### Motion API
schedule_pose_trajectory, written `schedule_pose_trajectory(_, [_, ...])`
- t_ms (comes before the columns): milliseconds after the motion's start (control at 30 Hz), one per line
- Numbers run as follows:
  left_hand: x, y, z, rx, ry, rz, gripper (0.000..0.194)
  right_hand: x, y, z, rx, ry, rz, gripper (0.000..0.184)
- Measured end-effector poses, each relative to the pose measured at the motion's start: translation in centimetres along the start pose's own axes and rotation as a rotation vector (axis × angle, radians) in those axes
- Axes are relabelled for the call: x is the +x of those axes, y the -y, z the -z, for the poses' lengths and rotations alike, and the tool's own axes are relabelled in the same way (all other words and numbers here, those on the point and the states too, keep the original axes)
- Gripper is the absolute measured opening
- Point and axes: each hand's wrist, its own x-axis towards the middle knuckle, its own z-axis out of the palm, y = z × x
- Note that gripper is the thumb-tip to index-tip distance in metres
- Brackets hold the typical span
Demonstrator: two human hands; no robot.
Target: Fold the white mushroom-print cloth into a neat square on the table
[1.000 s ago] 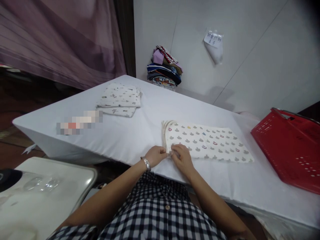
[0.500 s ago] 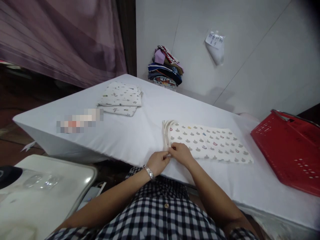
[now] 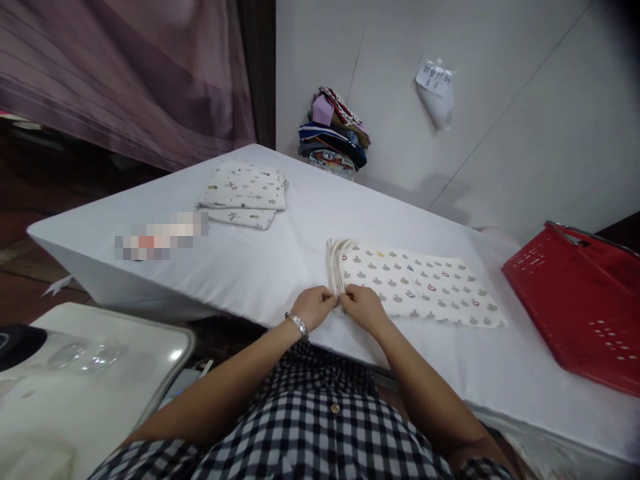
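A folded white cloth (image 3: pixel 420 283) with grey, red, blue and yellow motifs lies flat before me. Its left end shows several stacked layers of edge. At the near corner of that end, my left hand (image 3: pixel 314 307) pinches the edge layers between thumb and fingers. Right beside it, my right hand (image 3: pixel 363 307) is closed on the same corner, fingertips almost meeting those of the left. The fingertips partly hide the bit of cloth being gripped.
Another folded patterned cloth (image 3: pixel 243 193) rests at the left on the white-covered table (image 3: pixel 280 267). A red basket (image 3: pixel 575 307) stands at the right end. A stack of clothes (image 3: pixel 333 137) is behind the far edge. A white stool-like surface (image 3: pixel 100 400) is at lower left.
My left hand has moved slightly up and now pinches the cloth's corner edge. The right hand stays at nearly the same spot. The cloth lies as before.
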Motion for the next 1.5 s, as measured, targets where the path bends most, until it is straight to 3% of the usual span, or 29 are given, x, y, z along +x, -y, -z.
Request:
schedule_pose_trajectory(133, [0.6, -0.3, -0.4, 0.016, 0.005, -0.010, 0.016, 0.1, 0.0, -0.1, 0.019, -0.011, -0.007, 0.022])
schedule_pose_trajectory(333, [0.6, 0.2, -0.4, -0.235, -0.034, 0.057, 0.012, 0.2, 0.1, 0.1, 0.061, -0.024, -0.004, 0.025])
schedule_pose_trajectory(467, [0.5, 0.2, -0.1, -0.281, -0.032, 0.076, 0.014, 0.3, 0.0, 0.1, 0.100, -0.019, -0.014, 0.024])
schedule_pose_trajectory(733, [-0.6, 0.4, -1.6, -0.211, -0.076, -0.094, 0.017, 1.0, -0.1, -0.2, 0.159, 0.046, -0.052, 0.024])
schedule_pose_trajectory(1100, [-2.2, 0.3, -1.7, -0.147, -0.040, -0.171, 0.020, 1.8, -0.9, -0.2, 0.406, 0.244, -0.098, 0.036])
schedule_pose_trajectory(1300, [-1.0, 0.3, -1.3, -0.164, -0.038, -0.084, 0.026, 2.0, -1.0, 0.0, 0.449, 0.303, -0.112, 0.030])
schedule_pose_trajectory(1500, [1.2, -0.1, -0.5, -0.099, 0.058, -0.051, 0.034, 1.5, -1.3, -0.3, 0.498, 0.200, -0.077, 0.029])
